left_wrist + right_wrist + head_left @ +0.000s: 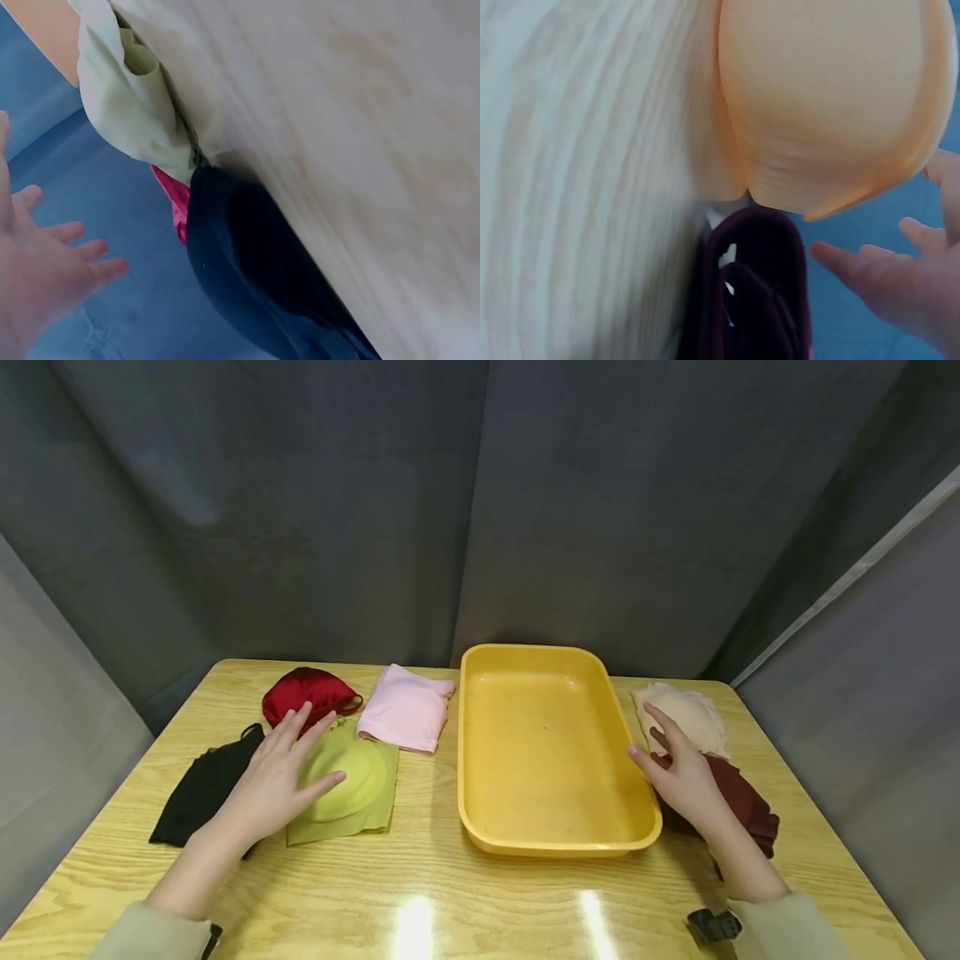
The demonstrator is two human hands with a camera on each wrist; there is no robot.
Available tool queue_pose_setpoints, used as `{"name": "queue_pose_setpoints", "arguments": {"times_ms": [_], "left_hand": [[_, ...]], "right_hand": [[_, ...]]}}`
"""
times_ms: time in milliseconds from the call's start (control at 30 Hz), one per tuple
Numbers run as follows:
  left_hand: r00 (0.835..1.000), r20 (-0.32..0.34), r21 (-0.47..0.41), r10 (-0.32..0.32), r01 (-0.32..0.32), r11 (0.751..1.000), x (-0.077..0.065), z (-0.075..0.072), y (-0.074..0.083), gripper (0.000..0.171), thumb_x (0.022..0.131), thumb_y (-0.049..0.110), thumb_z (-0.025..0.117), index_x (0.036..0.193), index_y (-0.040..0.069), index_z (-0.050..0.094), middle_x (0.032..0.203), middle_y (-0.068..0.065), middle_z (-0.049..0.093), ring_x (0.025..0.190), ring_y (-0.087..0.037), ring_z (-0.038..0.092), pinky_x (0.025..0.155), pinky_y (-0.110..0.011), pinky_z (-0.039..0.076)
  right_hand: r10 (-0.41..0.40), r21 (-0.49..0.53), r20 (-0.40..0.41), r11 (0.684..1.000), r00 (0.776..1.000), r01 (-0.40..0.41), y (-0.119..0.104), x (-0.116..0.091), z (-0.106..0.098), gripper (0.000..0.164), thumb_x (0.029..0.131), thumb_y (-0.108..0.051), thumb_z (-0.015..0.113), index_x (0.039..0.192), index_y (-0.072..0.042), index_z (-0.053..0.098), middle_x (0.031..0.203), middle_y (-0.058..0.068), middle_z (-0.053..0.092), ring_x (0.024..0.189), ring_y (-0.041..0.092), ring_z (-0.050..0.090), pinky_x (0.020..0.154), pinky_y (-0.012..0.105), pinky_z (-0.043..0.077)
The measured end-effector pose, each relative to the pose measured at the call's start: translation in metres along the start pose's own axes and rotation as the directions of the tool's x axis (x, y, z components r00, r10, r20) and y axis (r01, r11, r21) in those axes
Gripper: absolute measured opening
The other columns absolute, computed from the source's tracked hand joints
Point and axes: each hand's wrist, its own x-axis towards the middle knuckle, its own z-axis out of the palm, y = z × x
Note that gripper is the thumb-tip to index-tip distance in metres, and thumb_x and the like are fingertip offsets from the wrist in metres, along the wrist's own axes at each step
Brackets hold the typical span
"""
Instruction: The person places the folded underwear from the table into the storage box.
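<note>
My left hand (272, 781) hovers with fingers spread over the gap between a black strappy garment (204, 792) and a lime-green bra (369, 777) with a moulded cup. Behind its fingertips lies a red satin bra (311, 687). My right hand (686, 783), thumb and fingers apart, hangs above a folded maroon garment (742, 802), close to the right rim of a yellow plastic tub (557, 847). Beyond it sits a folded cream garment (693, 717). Both palms hold nothing. In the left wrist view, the hand (52, 277) stays apart from the black garment (247, 277).
A folded pink garment (408, 710) lies left of the tub, partly beside the green bra. The wooden table (330, 893) ends against grey curtains (360, 527) at the back and sides. A black wrist strap piece (714, 927) shows at the right sleeve.
</note>
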Motion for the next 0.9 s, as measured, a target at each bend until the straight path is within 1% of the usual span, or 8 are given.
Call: {"name": "queue_pose_setpoints", "arguments": {"times_ms": [233, 267, 367, 467, 533, 667, 800, 900], "left_hand": [[0.999, 0.042, -0.031, 0.002, -0.001, 1.0, 0.011, 0.008, -0.005, 0.084, 0.082, 0.058, 0.063, 0.15, 0.029, 0.024, 0.152, -0.015, 0.025, 0.139, -0.04, 0.021, 0.106, -0.065, 0.019], [0.998, 0.057, -0.035, 0.002, 0.0, 0.999, 0.012, 0.009, -0.006, 0.085, 0.081, 0.059, 0.063, 0.15, 0.028, 0.024, 0.152, -0.016, 0.026, 0.138, -0.04, 0.022, 0.105, -0.066, 0.021], [0.994, 0.112, -0.057, -0.003, 0.009, 0.998, 0.016, 0.011, -0.01, 0.088, 0.08, 0.062, 0.062, 0.15, 0.024, 0.024, 0.149, -0.017, 0.03, 0.135, -0.04, 0.026, 0.102, -0.067, 0.025], [0.986, 0.169, -0.082, -0.012, 0.026, 0.996, 0.02, 0.013, -0.016, 0.09, 0.079, 0.063, 0.062, 0.15, 0.021, 0.025, 0.147, -0.019, 0.033, 0.133, -0.041, 0.03, 0.1, -0.067, 0.029], [0.979, 0.205, -0.099, -0.018, 0.039, 0.994, 0.023, 0.012, -0.021, 0.09, 0.079, 0.063, 0.062, 0.149, 0.019, 0.026, 0.145, -0.019, 0.035, 0.132, -0.042, 0.032, 0.1, -0.066, 0.031], [0.961, 0.275, -0.119, -0.038, 0.073, 0.99, 0.027, 0.012, -0.029, 0.091, 0.079, 0.064, 0.061, 0.149, 0.017, 0.027, 0.145, -0.019, 0.035, 0.131, -0.042, 0.032, 0.1, -0.065, 0.031], [0.946, 0.322, -0.119, -0.047, 0.089, 0.989, 0.03, 0.012, -0.034, 0.094, 0.078, 0.066, 0.06, 0.149, 0.013, 0.026, 0.146, -0.022, 0.033, 0.132, -0.045, 0.029, 0.099, -0.067, 0.03], [0.937, 0.347, -0.118, -0.047, 0.093, 0.989, 0.032, 0.013, -0.039, 0.096, 0.078, 0.066, 0.061, 0.149, 0.011, 0.026, 0.147, -0.024, 0.032, 0.132, -0.047, 0.028, 0.1, -0.067, 0.029]], "right_hand": [[0.102, 0.13, 0.051, 0.986, 0.993, -0.108, 0.006, 0.006, 0.005, 0.078, 0.094, -0.032, 0.058, 0.153, -0.022, 0.008, 0.15, 0.028, 0.024, 0.126, 0.048, 0.041, 0.096, 0.054, 0.041], [0.112, 0.139, 0.053, 0.983, 0.992, -0.119, 0.006, 0.006, 0.005, 0.078, 0.094, -0.032, 0.058, 0.153, -0.022, 0.008, 0.149, 0.028, 0.025, 0.125, 0.047, 0.042, 0.096, 0.049, 0.043], [0.145, 0.159, 0.068, 0.975, 0.987, -0.155, 0.006, 0.006, 0.006, 0.076, 0.094, -0.031, 0.057, 0.153, -0.021, 0.009, 0.147, 0.027, 0.03, 0.121, 0.044, 0.047, 0.09, 0.027, 0.05], [0.177, 0.16, 0.086, 0.969, 0.98, -0.189, 0.008, 0.006, 0.007, 0.074, 0.095, -0.027, 0.057, 0.153, -0.016, 0.012, 0.145, 0.026, 0.035, 0.115, 0.04, 0.052, 0.078, 0.011, 0.045], [0.198, 0.155, 0.099, 0.965, 0.975, -0.211, 0.009, 0.007, 0.007, 0.072, 0.096, -0.025, 0.056, 0.152, -0.012, 0.014, 0.143, 0.026, 0.037, 0.112, 0.039, 0.053, 0.075, 0.01, 0.045], [0.224, 0.113, 0.121, 0.965, 0.967, -0.238, 0.011, 0.007, 0.006, 0.066, 0.096, -0.02, 0.055, 0.15, -0.005, 0.021, 0.14, 0.029, 0.04, 0.11, 0.039, 0.055, 0.078, 0.017, 0.049], [0.22, 0.093, 0.142, 0.968, 0.965, -0.234, 0.011, 0.004, 0.004, 0.062, 0.095, -0.018, 0.055, 0.148, -0.003, 0.026, 0.139, 0.029, 0.041, 0.109, 0.038, 0.057, 0.077, 0.018, 0.049], [0.204, 0.109, 0.159, 0.969, 0.966, -0.223, 0.011, 0.002, 0.002, 0.061, 0.094, -0.016, 0.055, 0.147, -0.004, 0.028, 0.138, 0.028, 0.042, 0.102, 0.031, 0.059, 0.072, 0.016, 0.049]]}}
